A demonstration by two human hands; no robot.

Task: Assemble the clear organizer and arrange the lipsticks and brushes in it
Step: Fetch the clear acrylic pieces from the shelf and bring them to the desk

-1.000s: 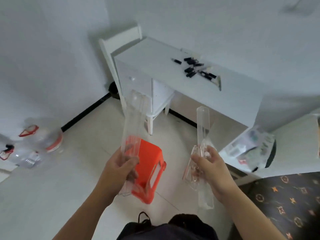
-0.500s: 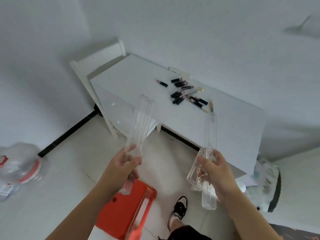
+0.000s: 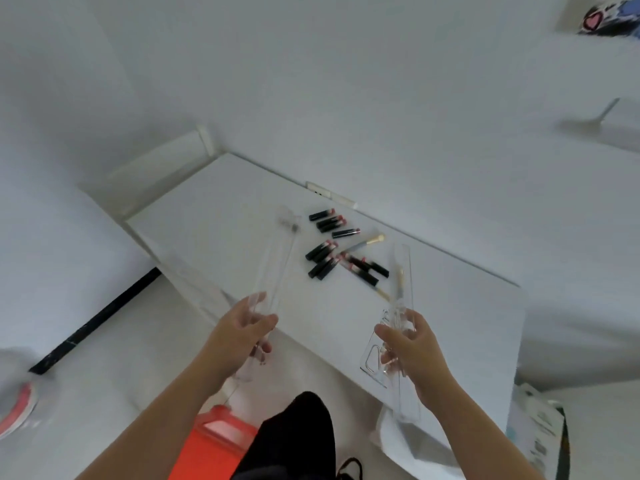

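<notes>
Clear parts, smeared edges, cropped corners

The far end of the clear panel (image 3: 277, 261) in the left hand (image 3: 242, 336) is smeared by motion, so its shape there cannot be told. The clear panels (image 3: 400, 341) gripped by the right hand (image 3: 412, 348) overlap, and their number is unclear. The lipsticks (image 3: 332, 247) are too small to count surely, and one brush (image 3: 398, 278) shows only through plastic. The red stool (image 3: 207, 448) is cut off by the bottom edge and partly hidden by a dark trouser leg (image 3: 294, 441). A blurred round thing (image 3: 17, 400) is cropped at the left edge.
</notes>
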